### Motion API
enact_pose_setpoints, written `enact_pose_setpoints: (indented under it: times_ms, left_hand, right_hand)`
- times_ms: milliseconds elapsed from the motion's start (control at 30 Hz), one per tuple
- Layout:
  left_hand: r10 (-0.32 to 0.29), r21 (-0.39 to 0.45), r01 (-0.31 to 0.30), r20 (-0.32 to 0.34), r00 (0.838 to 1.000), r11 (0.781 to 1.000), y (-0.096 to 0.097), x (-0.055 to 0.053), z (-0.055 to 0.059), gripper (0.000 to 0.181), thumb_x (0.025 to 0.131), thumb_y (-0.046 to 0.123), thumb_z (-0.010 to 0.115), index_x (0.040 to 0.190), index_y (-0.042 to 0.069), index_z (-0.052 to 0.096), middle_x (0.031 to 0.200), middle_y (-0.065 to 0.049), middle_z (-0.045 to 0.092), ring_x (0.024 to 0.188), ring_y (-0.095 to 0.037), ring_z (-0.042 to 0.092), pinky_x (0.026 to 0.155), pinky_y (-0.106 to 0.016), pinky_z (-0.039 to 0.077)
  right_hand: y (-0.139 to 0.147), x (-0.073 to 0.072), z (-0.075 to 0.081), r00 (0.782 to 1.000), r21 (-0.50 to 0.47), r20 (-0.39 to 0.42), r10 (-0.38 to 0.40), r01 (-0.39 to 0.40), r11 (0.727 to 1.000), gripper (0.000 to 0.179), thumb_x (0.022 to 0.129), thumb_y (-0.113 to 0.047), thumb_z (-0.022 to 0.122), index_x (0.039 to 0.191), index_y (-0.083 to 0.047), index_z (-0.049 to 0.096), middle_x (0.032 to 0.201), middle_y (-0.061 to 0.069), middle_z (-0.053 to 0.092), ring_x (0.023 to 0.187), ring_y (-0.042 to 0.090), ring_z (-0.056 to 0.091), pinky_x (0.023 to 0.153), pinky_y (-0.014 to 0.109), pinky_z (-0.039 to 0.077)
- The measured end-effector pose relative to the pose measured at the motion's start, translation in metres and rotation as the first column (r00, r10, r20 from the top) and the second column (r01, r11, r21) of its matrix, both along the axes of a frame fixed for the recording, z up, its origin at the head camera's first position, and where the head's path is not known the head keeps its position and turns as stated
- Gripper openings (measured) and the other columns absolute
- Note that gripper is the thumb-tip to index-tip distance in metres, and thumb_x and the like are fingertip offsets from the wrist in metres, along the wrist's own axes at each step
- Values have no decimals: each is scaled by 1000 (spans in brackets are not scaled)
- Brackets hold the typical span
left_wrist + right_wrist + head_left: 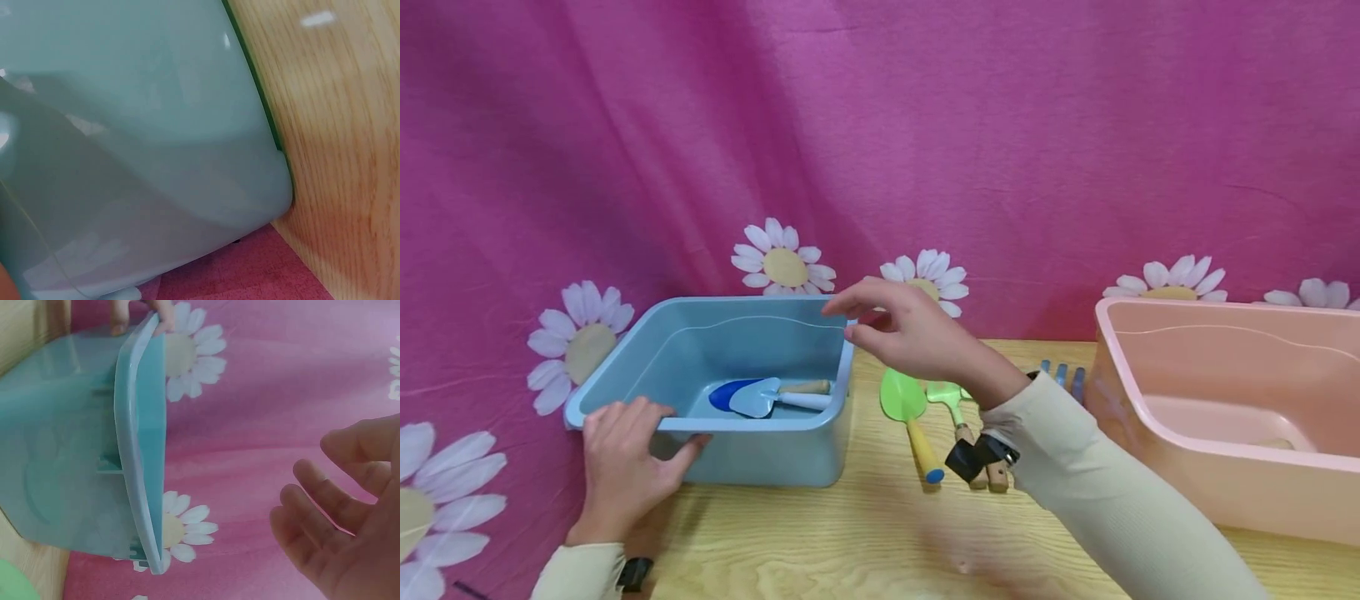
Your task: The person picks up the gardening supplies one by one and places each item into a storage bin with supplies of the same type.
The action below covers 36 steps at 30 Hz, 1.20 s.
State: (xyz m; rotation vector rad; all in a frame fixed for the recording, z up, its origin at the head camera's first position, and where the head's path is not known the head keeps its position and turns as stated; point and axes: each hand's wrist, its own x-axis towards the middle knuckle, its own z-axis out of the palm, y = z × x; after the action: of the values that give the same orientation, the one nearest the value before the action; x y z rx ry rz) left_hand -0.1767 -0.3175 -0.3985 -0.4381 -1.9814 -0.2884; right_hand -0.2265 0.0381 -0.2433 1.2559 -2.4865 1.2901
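Note:
My left hand (627,467) grips the near rim of a blue plastic tub (767,454) at its left corner, fingers over the edge and thumb outside. Inside the tub lie a light-blue trowel (756,401) and, partly under it, a dark blue trowel (722,395) with a wooden handle. Above the tub's right rim is my right hand (913,333), fingers loosely bent and holding nothing. In the right wrist view that hand stands apart from the tub's rim (128,431). The left wrist view is mostly filled by the tub's wall (169,112).
Right of the tub, on the wooden table (820,542), lie a green trowel (902,395) with a yellow handle, a green hand tool (953,400) and a blue-pronged rake (1077,385), partly behind my right arm. A pink tub (1240,492) stands far right. Behind hangs a flowered magenta cloth (1000,150).

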Motion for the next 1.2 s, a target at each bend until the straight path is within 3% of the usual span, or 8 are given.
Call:
enact_pose_setpoints:
  times_ms: [233, 567, 833, 1000, 1200]
  left_hand:
    - [-5, 1, 5, -4, 1000, 1000, 0, 0, 0, 64, 87, 67, 57, 77, 3, 62, 66, -11, 55, 64, -32, 48, 75, -52, 31]
    - [2, 6, -2, 5, 1000, 1000, 1, 1, 0, 65, 87, 67, 57, 76, 3, 62, 66, -11, 56, 64, -32, 49, 75, -52, 31]
    - [8, 7, -8, 17, 1000, 1000, 0, 2, 1, 64, 87, 67, 57, 76, 4, 62, 66, -11, 56, 66, -33, 49, 75, -52, 30]
    - [4, 7, -4, 13, 1000, 1000, 0, 3, 1, 63, 87, 66, 58, 76, 4, 62, 66, -10, 56, 66, -32, 49, 76, -52, 30]
    - [-4, 6, 4, 2, 1000, 1000, 0, 1, 0, 63, 87, 66, 58, 75, 4, 62, 66, -10, 56, 65, -32, 48, 75, -52, 30]
  right_hand:
    - [21, 15, -8, 1000, -47, -23, 7, -8, 999, 29, 91, -3, 62, 120, -7, 68, 116, 7, 71, 102, 21, 67, 85, 36, 57]
    - [51, 31, -29, 998, -7, 28, -64, 64, 998, 29, 93, -7, 64, 122, -12, 66, 121, 2, 68, 105, 20, 66, 87, 35, 56]
    - [63, 37, -48, 996, 16, 40, -81, 81, 997, 26, 94, -6, 63, 118, -15, 68, 120, 2, 69, 102, 21, 68, 83, 31, 57]
    - [70, 38, -58, 994, 43, 56, -97, 95, 995, 27, 93, -6, 64, 118, -15, 68, 114, 1, 70, 95, 12, 67, 78, 27, 57]
    - [75, 37, -67, 986, 90, 102, -133, 124, 988, 27, 94, -7, 64, 119, -17, 68, 114, 1, 70, 93, 11, 66, 74, 26, 56]
